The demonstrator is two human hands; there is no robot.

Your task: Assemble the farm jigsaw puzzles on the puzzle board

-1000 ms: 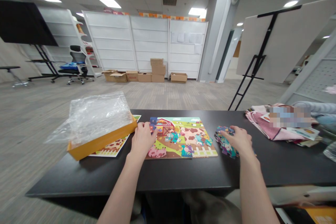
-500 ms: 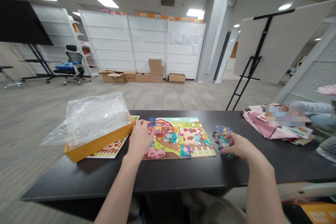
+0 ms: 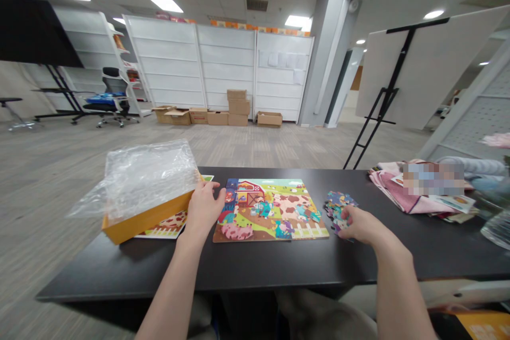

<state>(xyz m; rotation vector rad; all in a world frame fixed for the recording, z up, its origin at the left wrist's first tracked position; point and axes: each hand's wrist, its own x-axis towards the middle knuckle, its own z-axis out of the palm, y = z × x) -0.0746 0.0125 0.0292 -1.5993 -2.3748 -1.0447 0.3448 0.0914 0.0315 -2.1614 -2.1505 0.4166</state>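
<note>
A farm-scene jigsaw puzzle (image 3: pixel 271 210) with a red barn lies on the dark table, its pieces fitted together on a board. My left hand (image 3: pixel 204 210) rests at the puzzle's left edge, fingertips near the blue pieces at the upper left, with no held piece visible. My right hand (image 3: pixel 358 226) lies curled on the lower edge of a small heap of loose puzzle pieces (image 3: pixel 338 207), right of the puzzle. Its fingers cover part of the heap, so I cannot tell whether they hold a piece.
An orange box tray (image 3: pixel 147 218) under crumpled clear plastic wrap (image 3: pixel 151 178) overlaps a printed puzzle picture (image 3: pixel 167 226) left of the puzzle. Folded pink cloth (image 3: pixel 398 196) and printed cards lie at the table's right end. The table's front edge runs close to my body.
My left hand has slid down and left, off the puzzle's upper-left corner. My right hand has moved down to the heap's lower edge. The camera view has shifted slightly.
</note>
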